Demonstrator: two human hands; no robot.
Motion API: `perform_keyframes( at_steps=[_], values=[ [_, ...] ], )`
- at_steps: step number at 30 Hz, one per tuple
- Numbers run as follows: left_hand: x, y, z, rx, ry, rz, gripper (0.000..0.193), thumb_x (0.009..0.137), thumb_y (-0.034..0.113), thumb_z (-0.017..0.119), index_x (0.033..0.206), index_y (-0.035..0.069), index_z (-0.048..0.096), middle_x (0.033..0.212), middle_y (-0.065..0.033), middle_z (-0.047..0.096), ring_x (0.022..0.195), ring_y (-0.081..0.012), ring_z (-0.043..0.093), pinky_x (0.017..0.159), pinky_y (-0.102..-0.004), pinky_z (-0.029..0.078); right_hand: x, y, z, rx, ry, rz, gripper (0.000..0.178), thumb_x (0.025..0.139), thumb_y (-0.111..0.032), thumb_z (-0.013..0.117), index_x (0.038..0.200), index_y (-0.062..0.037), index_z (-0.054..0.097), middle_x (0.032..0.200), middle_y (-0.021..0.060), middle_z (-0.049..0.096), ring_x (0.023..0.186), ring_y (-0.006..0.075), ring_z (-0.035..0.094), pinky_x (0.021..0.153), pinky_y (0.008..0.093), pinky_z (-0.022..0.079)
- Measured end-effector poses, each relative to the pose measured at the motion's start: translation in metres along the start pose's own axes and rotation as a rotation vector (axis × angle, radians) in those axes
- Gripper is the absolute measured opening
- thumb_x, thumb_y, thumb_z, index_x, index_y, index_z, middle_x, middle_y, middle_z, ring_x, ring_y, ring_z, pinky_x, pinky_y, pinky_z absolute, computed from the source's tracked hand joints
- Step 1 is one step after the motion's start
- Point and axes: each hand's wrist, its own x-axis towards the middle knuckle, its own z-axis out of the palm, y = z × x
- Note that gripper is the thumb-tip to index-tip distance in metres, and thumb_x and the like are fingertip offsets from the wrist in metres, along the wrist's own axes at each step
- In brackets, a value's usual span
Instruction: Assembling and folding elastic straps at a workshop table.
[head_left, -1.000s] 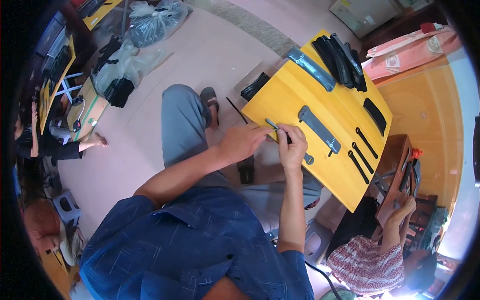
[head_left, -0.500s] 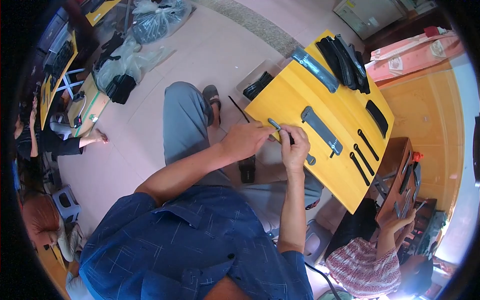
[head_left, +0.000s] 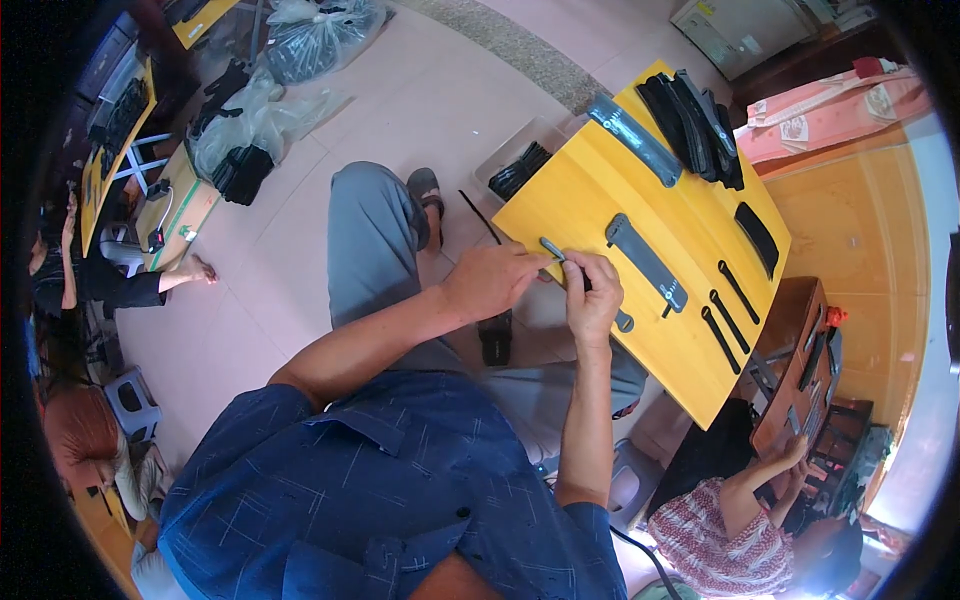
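Observation:
At the near left edge of the yellow board, my left hand [head_left: 492, 281] and my right hand [head_left: 595, 296] meet with fingers pinched. A small dark grey strip with a rounded end [head_left: 551, 248] sticks out past the fingertips; both hands appear closed on it, and the rest is hidden by my fingers. Just beneath my right hand lies a grey rounded tab [head_left: 625, 321]. Further right on the board is a long grey case-like strap piece [head_left: 647, 262] with a small tab at its lower end. A thin black strip [head_left: 479, 215] shows beyond my left hand.
Several black straps [head_left: 725, 319], a flat black piece [head_left: 757, 240], a plastic-wrapped grey piece [head_left: 634, 138] and a dark stack [head_left: 692, 130] lie on the yellow board [head_left: 690, 395]. A bin of black pieces [head_left: 518, 165] stands beside it. A co-worker [head_left: 735, 530] sits right.
My hands keep nearly the same pose around the grey strip. At the right, the co-worker's hands have shifted over the brown table.

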Motion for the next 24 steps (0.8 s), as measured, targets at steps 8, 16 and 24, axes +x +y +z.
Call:
perform_keyframes(
  at_steps=[8, 16, 24],
  values=[
    [0.000, 0.000, -0.002, 0.024, -0.014, 0.009, 0.034, 0.095, 0.021, 0.061, 0.128, 0.016, 0.068, 0.092, -0.0096, 0.069, 0.078, -0.0303, 0.071, 0.066, -0.0438, 0.056, 0.001, -0.001, 0.000, 0.009, 0.007, -0.013, 0.008, 0.087, -0.004, 0.074, 0.095, -0.0050, 0.075, 0.090, 0.0117, 0.072, 0.087, 0.0298, 0.069, 0.081, 0.0378, 0.053],
    [0.003, 0.001, -0.004, 0.052, -0.023, 0.005, 0.031, 0.096, 0.022, 0.061, 0.126, 0.016, 0.068, 0.090, -0.0090, 0.068, 0.077, -0.0300, 0.071, 0.065, -0.0434, 0.056, 0.001, 0.000, 0.000, 0.009, 0.002, -0.001, 0.008, 0.087, -0.004, 0.074, 0.095, -0.0049, 0.075, 0.091, 0.0113, 0.072, 0.088, 0.0296, 0.069, 0.082, 0.0378, 0.053],
    [0.010, 0.008, -0.017, 0.124, -0.093, 0.020, 0.026, 0.095, 0.023, 0.061, 0.118, 0.014, 0.071, 0.088, -0.0100, 0.068, 0.076, -0.0310, 0.071, 0.063, -0.0445, 0.056, 0.000, 0.000, 0.000, -0.002, -0.012, -0.030, 0.011, 0.083, -0.002, 0.076, 0.093, -0.0060, 0.075, 0.089, 0.0105, 0.070, 0.086, 0.0288, 0.067, 0.080, 0.0378, 0.052]
  ],
)
